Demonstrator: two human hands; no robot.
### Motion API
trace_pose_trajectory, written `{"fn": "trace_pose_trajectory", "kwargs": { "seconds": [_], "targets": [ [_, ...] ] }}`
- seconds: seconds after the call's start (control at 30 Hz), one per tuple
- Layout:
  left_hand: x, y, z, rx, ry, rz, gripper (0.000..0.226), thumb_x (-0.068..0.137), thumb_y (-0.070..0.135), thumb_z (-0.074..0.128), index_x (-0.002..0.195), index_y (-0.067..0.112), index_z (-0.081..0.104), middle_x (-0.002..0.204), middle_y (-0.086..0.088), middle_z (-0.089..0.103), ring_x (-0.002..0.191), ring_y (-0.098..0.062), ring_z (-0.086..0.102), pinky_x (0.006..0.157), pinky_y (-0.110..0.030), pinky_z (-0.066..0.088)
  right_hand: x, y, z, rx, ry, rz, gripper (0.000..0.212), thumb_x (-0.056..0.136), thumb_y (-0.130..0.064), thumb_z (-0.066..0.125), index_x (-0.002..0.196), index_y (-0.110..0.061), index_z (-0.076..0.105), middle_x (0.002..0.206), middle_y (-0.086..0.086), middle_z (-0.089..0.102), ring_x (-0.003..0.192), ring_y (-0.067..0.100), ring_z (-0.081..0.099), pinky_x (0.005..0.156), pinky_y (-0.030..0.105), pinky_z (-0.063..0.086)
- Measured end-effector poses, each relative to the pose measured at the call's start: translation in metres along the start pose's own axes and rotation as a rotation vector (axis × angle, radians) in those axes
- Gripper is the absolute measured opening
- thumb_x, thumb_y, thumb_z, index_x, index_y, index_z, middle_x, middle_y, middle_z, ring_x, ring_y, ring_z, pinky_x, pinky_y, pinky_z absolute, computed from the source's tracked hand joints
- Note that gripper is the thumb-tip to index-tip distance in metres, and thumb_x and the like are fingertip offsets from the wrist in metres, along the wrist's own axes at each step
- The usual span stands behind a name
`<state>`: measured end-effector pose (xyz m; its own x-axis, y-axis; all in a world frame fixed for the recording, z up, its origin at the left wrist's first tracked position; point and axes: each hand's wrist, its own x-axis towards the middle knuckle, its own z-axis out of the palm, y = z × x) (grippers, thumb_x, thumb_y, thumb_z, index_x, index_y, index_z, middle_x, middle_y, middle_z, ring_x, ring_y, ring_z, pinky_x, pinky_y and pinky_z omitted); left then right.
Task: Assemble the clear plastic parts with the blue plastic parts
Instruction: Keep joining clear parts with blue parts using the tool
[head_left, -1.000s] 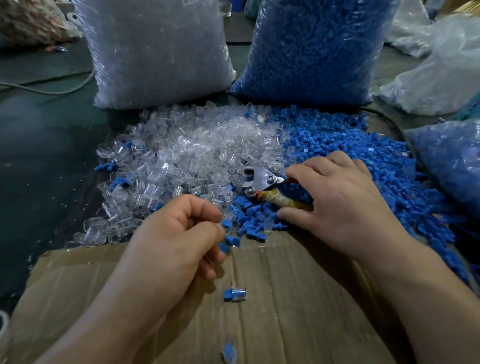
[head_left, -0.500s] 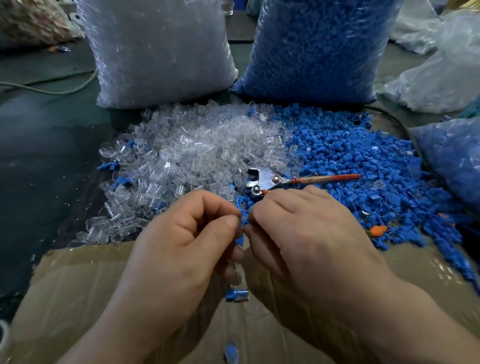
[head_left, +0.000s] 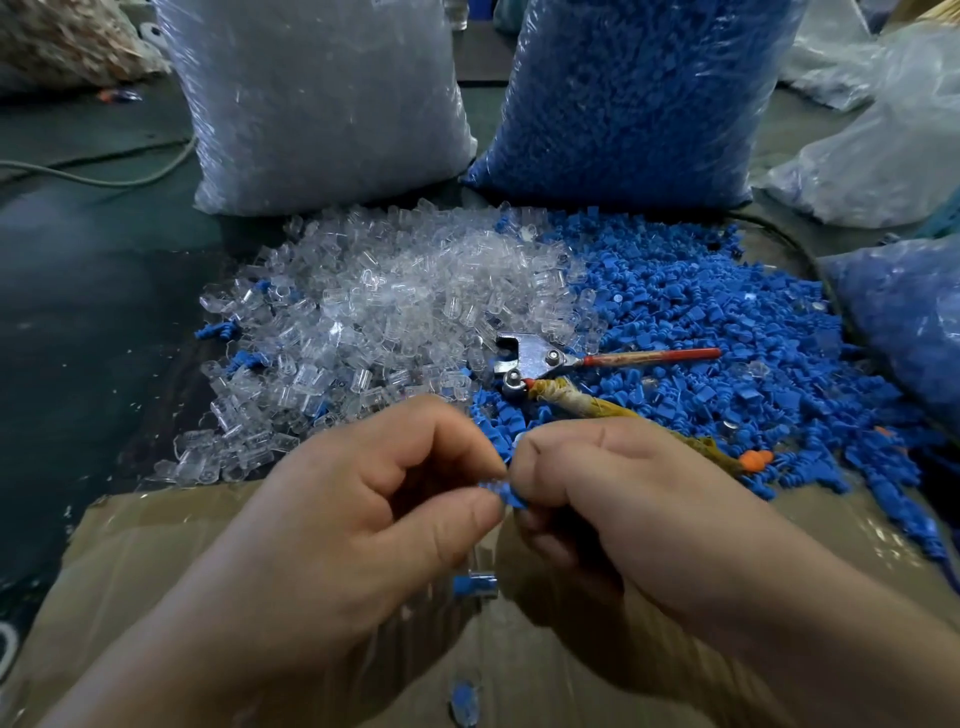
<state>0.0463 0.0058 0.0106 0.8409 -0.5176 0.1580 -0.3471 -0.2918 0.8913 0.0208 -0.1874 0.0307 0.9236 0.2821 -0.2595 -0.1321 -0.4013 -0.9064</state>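
Observation:
A pile of clear plastic parts lies left of a pile of blue plastic parts. Above the cardboard sheet my left hand and my right hand meet fingertip to fingertip. Between them shows a small ribbed blue part, pinched by the fingers of both hands. Any clear part in my left fingers is hidden. An assembled blue and clear piece lies on the cardboard below my hands, and another blurred blue piece lies nearer the bottom edge.
Metal pliers with a red handle and a cloth-wrapped handle lie where the piles meet. A big bag of clear parts and a big bag of blue parts stand behind. More plastic bags crowd the right. An orange part lies right.
My right hand left the blue pile beside the pliers and came to my left hand. Both hands now pinch a blue part between them, which shows more than half a second ago.

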Motion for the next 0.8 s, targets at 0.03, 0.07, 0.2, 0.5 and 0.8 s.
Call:
{"fn": "trace_pose_trajectory", "kwargs": {
  "seconds": [0.03,0.07,0.2,0.5,0.8],
  "targets": [
    [0.000,0.000,-0.002,0.077,-0.020,-0.014,0.020,0.077,0.048,0.065,0.092,0.035,0.067,0.071,0.003,0.068,0.056,-0.011,0.062,0.051,-0.029,0.052,0.001,0.003,-0.003,-0.202,0.037,-0.026,0.023,0.077,-0.036,0.050,0.066,-0.015,0.052,0.051,-0.005,0.049,0.047,0.011,0.045,0.046,0.031,0.038],
    [0.000,-0.002,-0.004,0.169,-0.048,-0.031,0.021,0.075,0.049,0.064,0.091,0.035,0.066,0.072,0.007,0.068,0.057,-0.011,0.061,0.052,-0.027,0.051,0.002,0.005,-0.004,-0.419,0.100,-0.079,0.024,0.082,-0.040,0.049,0.075,-0.018,0.054,0.058,-0.007,0.055,0.052,0.008,0.048,0.051,0.034,0.042],
    [0.002,-0.007,-0.004,0.438,-0.177,-0.035,0.020,0.072,0.047,0.060,0.088,0.037,0.062,0.075,0.020,0.064,0.065,0.000,0.059,0.055,-0.011,0.041,0.002,0.004,0.006,-0.856,0.064,-0.226,0.018,0.091,-0.046,0.043,0.088,-0.028,0.046,0.084,-0.009,0.056,0.078,0.014,0.053,0.065,0.036,0.043],
    [0.002,-0.001,-0.005,0.440,-0.207,-0.064,0.031,0.074,0.062,0.056,0.090,0.037,0.064,0.079,0.020,0.066,0.069,0.000,0.063,0.058,-0.020,0.050,-0.002,0.007,-0.002,-0.947,-0.016,-0.154,0.026,0.085,-0.051,0.040,0.087,-0.026,0.048,0.081,-0.007,0.055,0.078,0.017,0.053,0.067,0.036,0.047],
    [0.009,-0.014,0.015,0.902,0.119,-0.137,0.066,0.076,0.071,0.041,0.137,0.047,0.046,0.106,0.021,0.059,0.089,-0.007,0.063,0.069,-0.027,0.047,0.027,0.025,0.005,-1.070,0.363,-0.197,0.030,0.093,-0.060,0.039,0.106,-0.034,0.040,0.091,-0.010,0.050,0.083,0.022,0.060,0.051,0.034,0.027]
  ]
}}
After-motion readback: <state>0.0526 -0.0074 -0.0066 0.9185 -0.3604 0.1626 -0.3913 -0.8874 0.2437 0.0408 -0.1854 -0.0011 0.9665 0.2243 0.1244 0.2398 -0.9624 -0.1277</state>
